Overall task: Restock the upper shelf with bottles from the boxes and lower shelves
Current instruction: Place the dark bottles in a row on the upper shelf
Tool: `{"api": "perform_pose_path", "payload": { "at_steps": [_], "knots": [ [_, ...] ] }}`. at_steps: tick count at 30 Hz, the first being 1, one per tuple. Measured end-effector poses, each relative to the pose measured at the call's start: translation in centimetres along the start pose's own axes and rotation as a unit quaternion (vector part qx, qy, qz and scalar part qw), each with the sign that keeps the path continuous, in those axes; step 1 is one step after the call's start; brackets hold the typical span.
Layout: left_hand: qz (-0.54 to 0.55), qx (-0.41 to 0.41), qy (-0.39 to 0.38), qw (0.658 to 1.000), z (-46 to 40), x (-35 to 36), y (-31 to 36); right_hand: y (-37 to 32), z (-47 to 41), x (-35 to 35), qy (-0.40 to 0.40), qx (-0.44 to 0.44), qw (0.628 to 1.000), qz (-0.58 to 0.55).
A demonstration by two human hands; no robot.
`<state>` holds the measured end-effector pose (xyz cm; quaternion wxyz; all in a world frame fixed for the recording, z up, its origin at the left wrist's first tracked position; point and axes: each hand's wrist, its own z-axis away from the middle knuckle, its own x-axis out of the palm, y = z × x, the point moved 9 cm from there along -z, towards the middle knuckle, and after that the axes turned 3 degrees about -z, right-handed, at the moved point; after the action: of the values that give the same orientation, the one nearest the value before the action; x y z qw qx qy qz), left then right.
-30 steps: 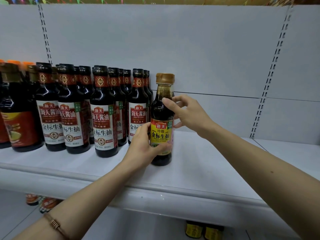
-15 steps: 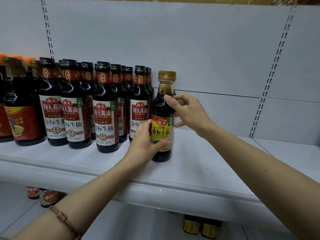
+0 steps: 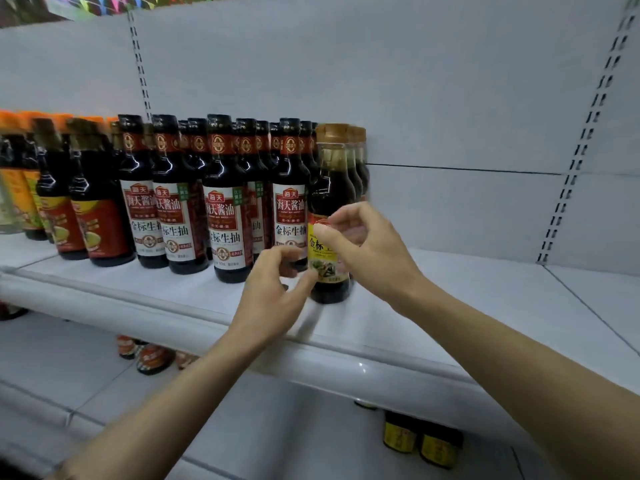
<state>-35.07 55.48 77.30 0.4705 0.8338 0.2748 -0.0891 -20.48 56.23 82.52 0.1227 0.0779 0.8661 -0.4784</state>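
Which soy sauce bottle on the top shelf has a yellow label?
The gold-capped soy sauce bottle at the row's right end, between both hands; the black-capped soy sauce bottles wear red-and-white labels.

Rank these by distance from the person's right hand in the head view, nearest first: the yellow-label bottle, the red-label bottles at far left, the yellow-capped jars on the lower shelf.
1. Yellow-label bottle, right behind the right hand.
2. Yellow-capped jars, below on the lower shelf.
3. Red-label bottles, far left on the upper shelf.
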Motion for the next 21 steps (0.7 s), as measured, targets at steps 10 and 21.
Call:
{"api": "perform_pose_path", "payload": {
  "at_steps": [10, 21],
  "knots": [
    [-0.056, -0.061, 0.048, 0.995, 6.3, -10.8, -4.4, -4.2, 3.1, 11.6, -0.193, -0.033, 0.980, -0.040],
    [-0.132, -0.116, 0.046, 0.983, 12.4, -30.2, -12.0, -13.3, 6.2, 34.1, -0.328, -0.088, 0.940, -0.024]
  ]
}}
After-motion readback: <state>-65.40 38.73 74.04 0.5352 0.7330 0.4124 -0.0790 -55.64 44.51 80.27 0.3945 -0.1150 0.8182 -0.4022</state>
